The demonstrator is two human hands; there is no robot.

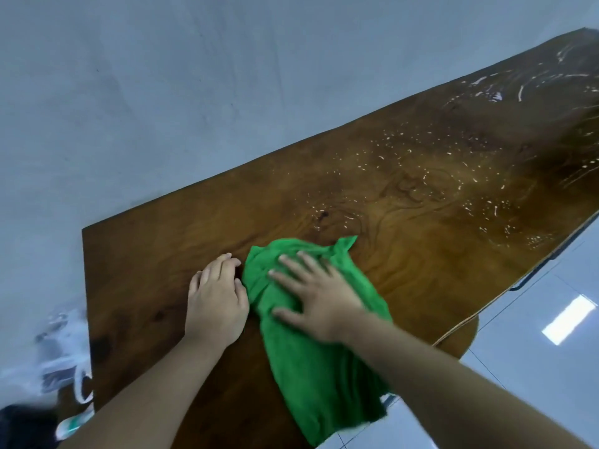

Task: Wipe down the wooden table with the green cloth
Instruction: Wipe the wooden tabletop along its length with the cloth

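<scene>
A long dark wooden table [405, 196] runs from near me to the upper right, its far half dotted with white droplets and streaks. The green cloth [311, 361] lies on the near part, and its lower end hangs over the table's near edge. My right hand [319, 294] presses flat on the cloth's upper part, fingers spread. Just left of the cloth, my left hand [217, 296] rests palm down on the bare wood, with fingers loosely curled and its thumb side touching the cloth's edge.
A pale grey wall [162, 92] stands behind the table's long far edge. White plastic bags [61, 361] and a green-and-white object [69, 424] sit beyond the table's left end. Light floor tiles [534, 335] lie to the right below the table edge.
</scene>
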